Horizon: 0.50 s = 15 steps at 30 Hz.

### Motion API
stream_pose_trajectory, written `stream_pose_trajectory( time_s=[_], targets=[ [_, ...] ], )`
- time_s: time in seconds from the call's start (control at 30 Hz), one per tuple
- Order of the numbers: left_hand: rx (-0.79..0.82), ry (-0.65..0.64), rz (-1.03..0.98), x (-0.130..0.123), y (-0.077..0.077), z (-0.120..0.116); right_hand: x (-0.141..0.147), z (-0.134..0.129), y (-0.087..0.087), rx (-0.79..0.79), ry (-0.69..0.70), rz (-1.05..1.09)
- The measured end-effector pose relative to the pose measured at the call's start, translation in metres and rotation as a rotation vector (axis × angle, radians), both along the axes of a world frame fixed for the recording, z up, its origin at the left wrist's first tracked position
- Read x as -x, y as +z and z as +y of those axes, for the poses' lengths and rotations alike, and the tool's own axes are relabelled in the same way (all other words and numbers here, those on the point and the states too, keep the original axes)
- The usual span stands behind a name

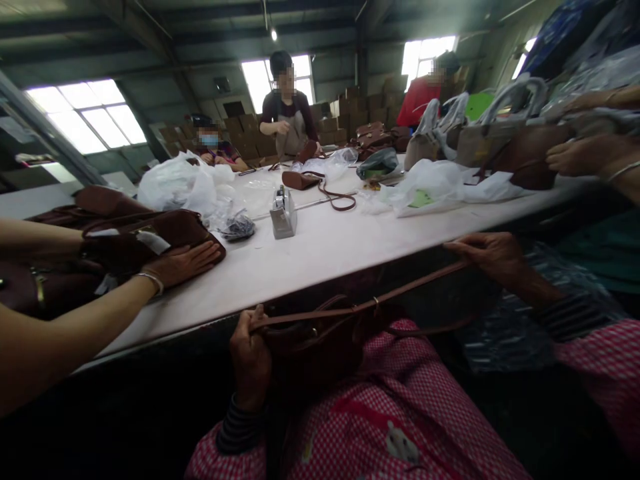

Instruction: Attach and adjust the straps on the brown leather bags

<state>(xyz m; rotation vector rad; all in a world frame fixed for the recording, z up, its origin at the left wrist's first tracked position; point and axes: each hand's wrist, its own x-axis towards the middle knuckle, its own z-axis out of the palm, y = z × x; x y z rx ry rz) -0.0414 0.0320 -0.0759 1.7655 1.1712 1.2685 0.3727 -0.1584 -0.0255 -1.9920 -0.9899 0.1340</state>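
One long white table [330, 247] is covered with many things, and a gray tape holder [285, 219] is set on it. Left of the tape holder, puffy clear plastic bags [170, 183] are piled, and farther left dark brown bags [155, 230] are heaped, with a co-worker's hand [193, 262] laid flat on top. Just behind the tape holder, a small brown pouch [300, 180] is laid down. Well to its right, white plastic wrap [440, 183] is spread, and gray bags [483, 143] with wrapped handles are stood up. Far behind it, three people [296, 130] are seen, brown boxes [363, 107] are stacked, and bright windows [90, 113] are lined up. In front of the tape holder, past the table's near edge, a dark brown handbag [310, 363] is held over a checked apron [425, 390]. Its top corner is gripped by the closed fingers of the left hand [253, 357]. Its thin strap [420, 282] is stretched to the right hand [495, 260], where it is held by bent fingers.
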Motion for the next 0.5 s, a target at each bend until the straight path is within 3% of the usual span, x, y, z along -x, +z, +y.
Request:
stream_pose_trajectory(
  time_s=[0.17, 0.3, 0.4, 0.5],
  targets=[
    [0.011, -0.086, 0.055, -0.005, 0.009, -0.005, -0.024, -0.014, -0.026, 0.03, -0.066, 0.034],
    [0.091, -0.2, 0.054, -0.008, 0.017, -0.003, -0.024, -0.008, -0.056, 0.169, 0.077, 0.021],
    [0.124, -0.205, 0.06, -0.01, 0.019, -0.002, 0.009, 0.001, -0.064, 0.24, 0.275, 0.037],
    [0.109, -0.206, 0.053, -0.016, 0.02, -0.002, 0.073, 0.016, -0.061, 0.109, 0.528, 0.029]
  ],
)
